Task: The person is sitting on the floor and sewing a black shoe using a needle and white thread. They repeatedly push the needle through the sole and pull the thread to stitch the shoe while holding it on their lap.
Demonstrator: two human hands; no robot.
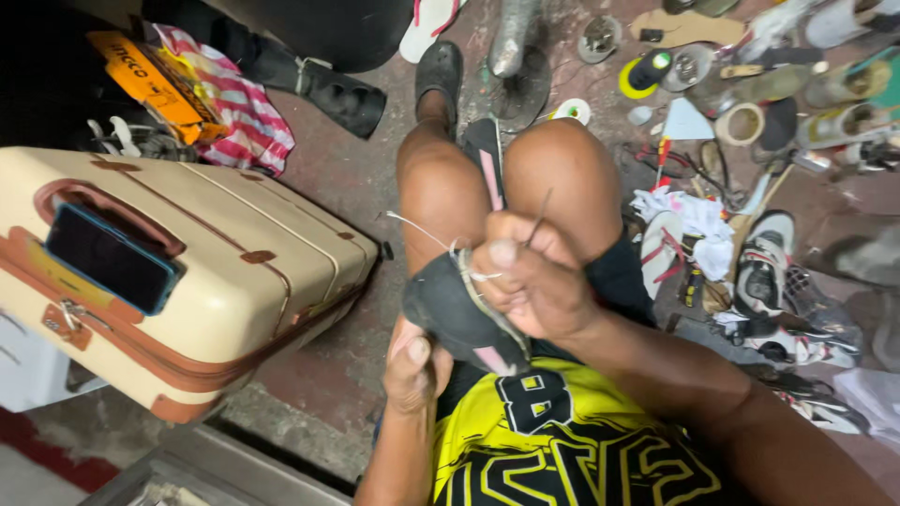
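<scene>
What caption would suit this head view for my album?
Right hand pushes a needle into a black shoe, left hand steadying it.

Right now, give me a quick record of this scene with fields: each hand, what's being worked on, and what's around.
left hand: grips the lower end of the dark shoe
right hand: pinches a thin needle above the shoe
thread: pale, runs left from the shoe's edge
left side: cream suitcase with a phone on it
right side: shoes, tape rolls and tools on the floor
</scene>
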